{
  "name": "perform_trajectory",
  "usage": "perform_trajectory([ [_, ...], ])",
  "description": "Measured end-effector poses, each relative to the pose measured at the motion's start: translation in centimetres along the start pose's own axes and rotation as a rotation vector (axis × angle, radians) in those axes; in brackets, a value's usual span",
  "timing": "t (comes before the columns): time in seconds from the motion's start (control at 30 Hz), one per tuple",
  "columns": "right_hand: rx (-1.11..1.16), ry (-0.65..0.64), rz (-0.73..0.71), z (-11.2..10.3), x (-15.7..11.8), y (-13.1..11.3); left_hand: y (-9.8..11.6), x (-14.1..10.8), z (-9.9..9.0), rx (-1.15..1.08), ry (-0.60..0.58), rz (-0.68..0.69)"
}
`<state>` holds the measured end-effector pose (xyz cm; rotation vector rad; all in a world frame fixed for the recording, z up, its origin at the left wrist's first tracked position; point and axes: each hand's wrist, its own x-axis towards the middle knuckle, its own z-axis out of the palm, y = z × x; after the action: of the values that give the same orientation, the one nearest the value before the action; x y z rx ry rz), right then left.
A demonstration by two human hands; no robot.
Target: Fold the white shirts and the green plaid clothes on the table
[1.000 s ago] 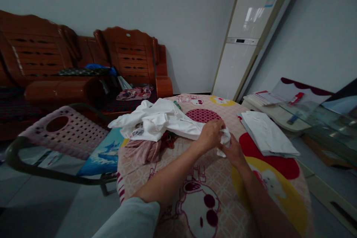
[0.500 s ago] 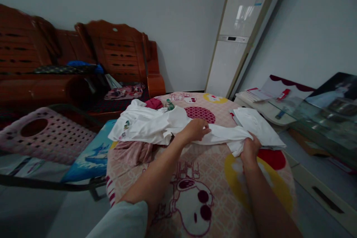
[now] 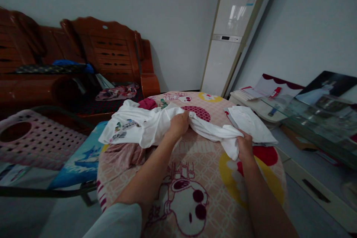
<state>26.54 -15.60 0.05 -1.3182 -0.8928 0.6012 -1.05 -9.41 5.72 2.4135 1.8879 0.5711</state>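
A white garment (image 3: 213, 130) is stretched sideways between my two hands above the round table. My left hand (image 3: 180, 123) is closed round its middle, where the cloth bunches. At the right, my right hand (image 3: 245, 145) pinches the other end, and a loose flap hangs below the fingers. To the left of my left hand lies rumpled white cloth with a dark print (image 3: 124, 128); whether it is part of the same garment I cannot tell. A dusty-pink cloth (image 3: 125, 155) lies under its near side, and a crimson cloth (image 3: 147, 103) shows behind it.
Folded white clothes (image 3: 249, 122) lie by the table's right edge. A patterned cloth (image 3: 195, 163) covers the table. A woven chair (image 3: 36, 137) with a blue cushion (image 3: 80, 160) stands left, a glass shelf (image 3: 320, 126) right. A wooden sofa (image 3: 108, 52) is behind.
My left hand has moved left and closed on the white cloth. The stretched part now sags and twists between my hands, and more of the print shows at left. The view has shifted slightly right.
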Motion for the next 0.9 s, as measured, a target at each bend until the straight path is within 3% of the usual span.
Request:
perform_trajectory([
  [0.13,-0.076,-0.484,0.236,0.0,-1.8,-1.7,-0.8,0.7,-1.3,-0.185,0.389,0.075],
  [0.27,-0.096,-0.676,0.41,0.4,-4.5,-3.4,-1.1,0.9,-3.1,-0.231,0.543,0.154],
  [0.37,-0.103,-0.878,0.447,0.8,-5.5,-4.0,-1.3,1.0,-2.6,-0.209,0.484,0.258],
  [0.47,-0.173,-1.022,0.411,1.3,-5.2,-3.6,-2.0,1.2,0.2,-0.226,0.247,0.382],
  [0.5,-0.195,-1.053,0.388,1.5,-4.9,-3.3,-2.3,1.3,1.3,-0.237,0.181,0.358],
  [0.6,-0.221,-1.041,0.293,1.6,-3.8,-2.3,-3.2,1.7,4.1,-0.273,0.111,0.202],
  [0.7,-0.183,-0.863,0.206,1.8,-3.0,-1.6,-3.9,2.1,4.9,-0.308,0.11,0.111],
  [0.8,-0.137,-0.743,0.186,2.3,-3.0,-1.2,-4.7,2.6,4.3,-0.304,0.235,0.066],
  [0.9,-0.107,-0.749,0.153,3.0,-3.4,-1.0,-5.2,2.7,3.4,-0.278,0.397,0.027],
])
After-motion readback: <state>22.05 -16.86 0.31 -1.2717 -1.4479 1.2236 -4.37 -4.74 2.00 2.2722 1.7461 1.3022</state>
